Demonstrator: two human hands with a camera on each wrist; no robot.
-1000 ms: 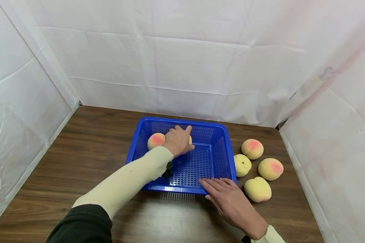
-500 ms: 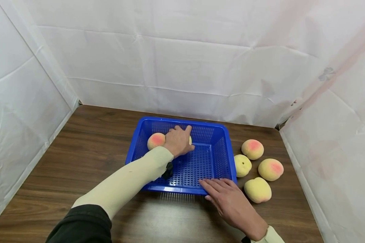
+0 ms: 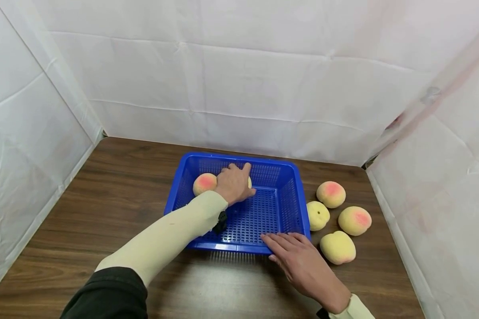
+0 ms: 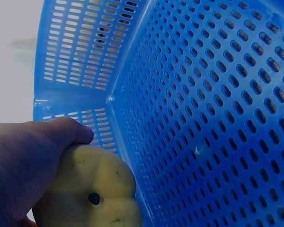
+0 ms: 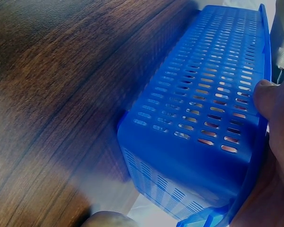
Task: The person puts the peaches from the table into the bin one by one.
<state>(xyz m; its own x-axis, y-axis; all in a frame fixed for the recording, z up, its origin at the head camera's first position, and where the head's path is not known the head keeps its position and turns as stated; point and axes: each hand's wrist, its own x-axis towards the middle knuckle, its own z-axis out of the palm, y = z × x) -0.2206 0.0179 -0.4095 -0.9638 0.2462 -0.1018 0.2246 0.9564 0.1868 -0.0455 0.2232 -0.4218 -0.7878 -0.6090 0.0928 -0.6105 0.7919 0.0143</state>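
A blue plastic basket [image 3: 241,249] with slotted walls sits on the table. Inside it, near the back, my left hand [image 3: 233,184] grips a peach [image 4: 97,184], which is mostly hidden by the hand in the head view. The left wrist view shows the thumb bent against this yellow peach, its dark stem hole facing the camera. Just left of that hand, a second peach [image 3: 205,184] with a pink blush lies in the basket. My right hand [image 3: 303,266] holds the basket's near right corner, fingers over the rim and thumb on the outer side.
Several more peaches lie on the table right of the basket, among them a yellow one [image 3: 317,216] beside its wall and a blushed one [image 3: 355,220] farther right. White sheeting [image 3: 239,84] hangs behind the brown wooden table [image 3: 131,177] and along both sides.
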